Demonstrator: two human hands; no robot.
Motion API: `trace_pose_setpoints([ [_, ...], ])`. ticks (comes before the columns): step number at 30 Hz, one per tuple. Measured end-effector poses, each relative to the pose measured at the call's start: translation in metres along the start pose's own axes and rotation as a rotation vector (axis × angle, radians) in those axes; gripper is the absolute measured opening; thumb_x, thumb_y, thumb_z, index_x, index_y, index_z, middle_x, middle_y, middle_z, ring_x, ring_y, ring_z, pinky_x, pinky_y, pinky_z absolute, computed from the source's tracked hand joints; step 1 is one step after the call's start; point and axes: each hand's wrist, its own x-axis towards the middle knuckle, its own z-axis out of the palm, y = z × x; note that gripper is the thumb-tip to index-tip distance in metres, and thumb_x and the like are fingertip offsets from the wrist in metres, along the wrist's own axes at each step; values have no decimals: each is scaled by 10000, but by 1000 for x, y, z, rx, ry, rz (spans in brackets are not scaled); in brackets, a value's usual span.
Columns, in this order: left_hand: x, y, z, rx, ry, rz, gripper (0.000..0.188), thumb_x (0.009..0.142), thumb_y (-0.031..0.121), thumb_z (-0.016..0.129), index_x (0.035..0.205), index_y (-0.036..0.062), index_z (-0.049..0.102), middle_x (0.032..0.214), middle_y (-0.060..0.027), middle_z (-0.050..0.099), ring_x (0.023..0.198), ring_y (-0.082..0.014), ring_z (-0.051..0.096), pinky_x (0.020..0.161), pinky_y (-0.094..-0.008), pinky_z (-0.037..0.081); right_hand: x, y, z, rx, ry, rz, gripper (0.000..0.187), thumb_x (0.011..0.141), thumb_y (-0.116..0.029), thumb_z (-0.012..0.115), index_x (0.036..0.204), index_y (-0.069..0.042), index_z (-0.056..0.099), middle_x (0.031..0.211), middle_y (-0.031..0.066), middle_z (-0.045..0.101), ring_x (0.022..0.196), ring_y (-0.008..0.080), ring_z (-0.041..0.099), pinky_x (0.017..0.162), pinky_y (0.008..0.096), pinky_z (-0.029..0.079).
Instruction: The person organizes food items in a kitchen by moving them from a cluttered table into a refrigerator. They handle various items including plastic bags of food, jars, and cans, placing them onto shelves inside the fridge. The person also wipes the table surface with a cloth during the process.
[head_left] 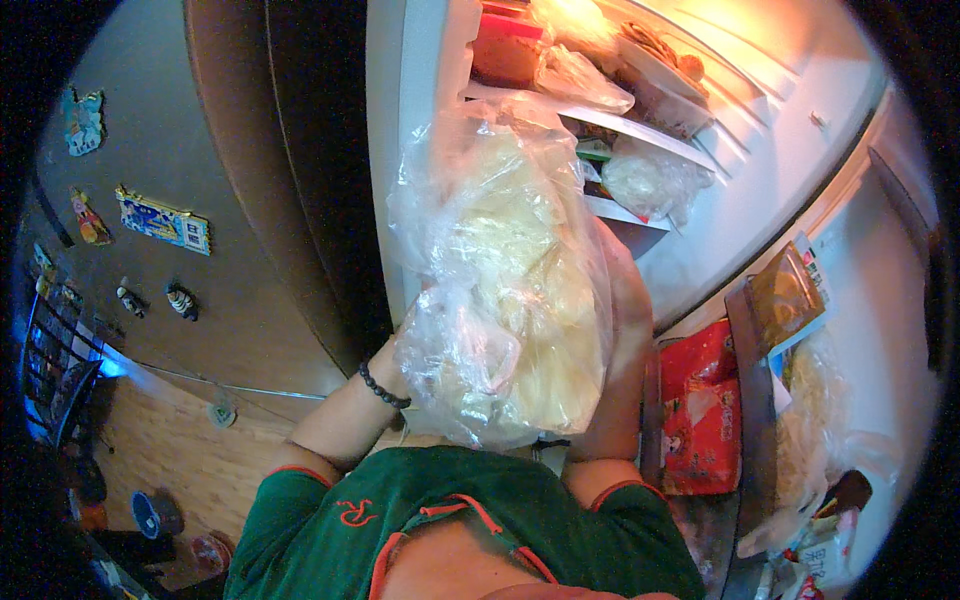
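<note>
Your green shirt (470,478) fills the lower edge, and just beyond it a large clear plastic bag (510,270) is between your two hands, before the open fridge (760,190). Its long axis runs from your chest toward the shelves (660,142), far end leaning slightly left — whether it touches them cannot be told. Your right hand (626,268), along the bag's right side, is nearer the shelves; your left hand (408,340) is lower on the left, mostly behind the plastic. Both seem to support the bag, but hidden fingers leave unclear how far each is open. The bag looks bulky — shiny, crinkled film, bunched toward you, around pale yellow contents.
</note>
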Motion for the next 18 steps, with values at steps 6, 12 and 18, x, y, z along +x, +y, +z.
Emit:
trace_pose_setpoints([
  [6,19,-10,0,-57,7,-29,450,850,249,600,1199,-7,480,1005,-146,617,848,-239,628,725,-343,544,-8,-5,-9,-121,121,-198,429,825,-10,535,1243,55,462,1140,130,599,1002,170,600,868,276,476],
  [12,18,-11,10,-60,34,-13,427,875,260,566,1202,1,473,1022,-149,607,856,-243,624,730,-350,544,-16,-11,-4,-181,291,-343,369,809,40,516,1177,62,529,1129,138,606,985,174,603,862,278,475],
  [18,24,-18,20,-111,52,-14,405,899,271,531,1204,10,466,1038,-152,597,865,-246,620,736,-357,543,-20,-13,-10,-236,368,-373,344,803,52,515,1144,56,562,1094,131,620,983,174,598,869,284,468],
])
